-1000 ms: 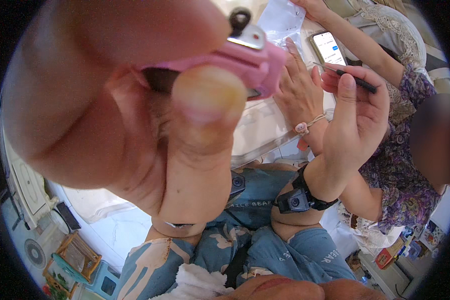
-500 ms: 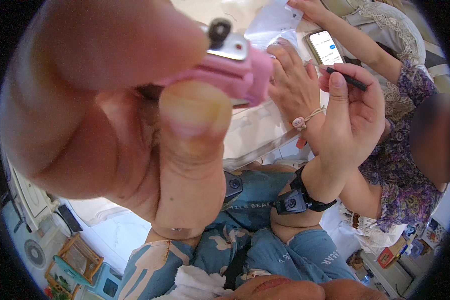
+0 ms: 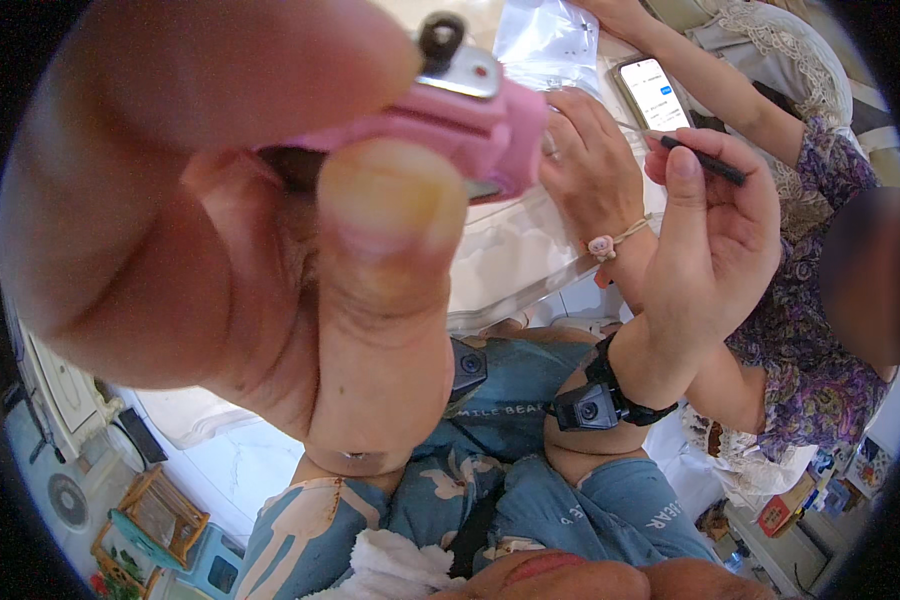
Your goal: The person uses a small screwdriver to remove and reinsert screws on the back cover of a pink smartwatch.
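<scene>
A table (image 3: 515, 262) with a pale, glossy top fills the upper middle of the frame; a clear plastic bag (image 3: 548, 40) lies on it at the top centre, and a phone (image 3: 653, 92) with a lit white screen lies just to the right of the bag; another person's hand (image 3: 592, 165), a bead bracelet (image 3: 610, 243) on its wrist, rests on the table between the two raised hands, and that person's flowered purple sleeve (image 3: 820, 330) fills the right side; low in the frame come blue patterned trousers (image 3: 490, 470), and in the lower left corner a small wooden rack (image 3: 160, 515) stands on the floor.

The left hand (image 3: 220, 240) is held so near the camera that it blocks the whole left half of the picture; it is closed, thumb and fingers pinching a pink lighter (image 3: 460, 120) in the upper middle; the lighter has a pink body, a silver metal cap and a dark round part at its top, and its lower end is hidden behind the thumb.

The right hand (image 3: 715, 235), with a black wrist strap (image 3: 595, 400) bearing a small camera, is raised at the upper right, fingers curled around a thin black stick (image 3: 705, 160) whose pale fine tip points left toward the other person's hand.
</scene>
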The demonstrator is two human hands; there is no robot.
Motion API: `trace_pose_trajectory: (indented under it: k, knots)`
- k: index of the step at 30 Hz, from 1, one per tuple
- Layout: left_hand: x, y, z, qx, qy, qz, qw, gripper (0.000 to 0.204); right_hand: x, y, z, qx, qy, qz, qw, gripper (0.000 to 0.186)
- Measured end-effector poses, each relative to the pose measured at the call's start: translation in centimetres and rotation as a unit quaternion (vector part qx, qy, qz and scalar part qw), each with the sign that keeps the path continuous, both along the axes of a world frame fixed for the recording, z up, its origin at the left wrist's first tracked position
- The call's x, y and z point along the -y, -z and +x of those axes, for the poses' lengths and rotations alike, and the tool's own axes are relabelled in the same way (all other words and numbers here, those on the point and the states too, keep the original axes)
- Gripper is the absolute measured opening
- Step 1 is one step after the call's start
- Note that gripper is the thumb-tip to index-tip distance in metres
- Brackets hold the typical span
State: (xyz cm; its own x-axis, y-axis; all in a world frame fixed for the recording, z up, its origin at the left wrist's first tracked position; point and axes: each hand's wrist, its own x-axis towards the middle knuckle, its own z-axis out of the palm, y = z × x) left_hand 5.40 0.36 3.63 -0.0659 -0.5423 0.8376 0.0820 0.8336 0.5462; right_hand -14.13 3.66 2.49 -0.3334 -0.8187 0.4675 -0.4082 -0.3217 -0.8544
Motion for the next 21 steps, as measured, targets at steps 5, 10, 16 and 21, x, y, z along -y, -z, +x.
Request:
trace_pose_trajectory:
  k: [5,10,16,21]
  knots:
    - [-0.5,-0.1,0.5,-0.024,0.002,0.015,1.000,0.026,0.0,0.1,0.1,-0.044,-0.040,0.004,0.998,0.012]
    - [-1.0,-0.6,0.4,-0.027,-0.019,0.023,0.999,0.026,0.2,0.0,0.4,-0.019,-0.046,0.004,0.999,0.012]
    - [-0.8,0.1,-0.1,-0.045,-0.014,0.029,0.998,0.024,0.7,0.7,0.1,-0.002,-0.038,0.003,0.999,0.011]
    - [-1.2,-0.4,-0.4,-0.074,-0.018,0.040,0.996,0.024,0.7,0.2,0.7,0.004,-0.035,0.020,0.999,0.009]
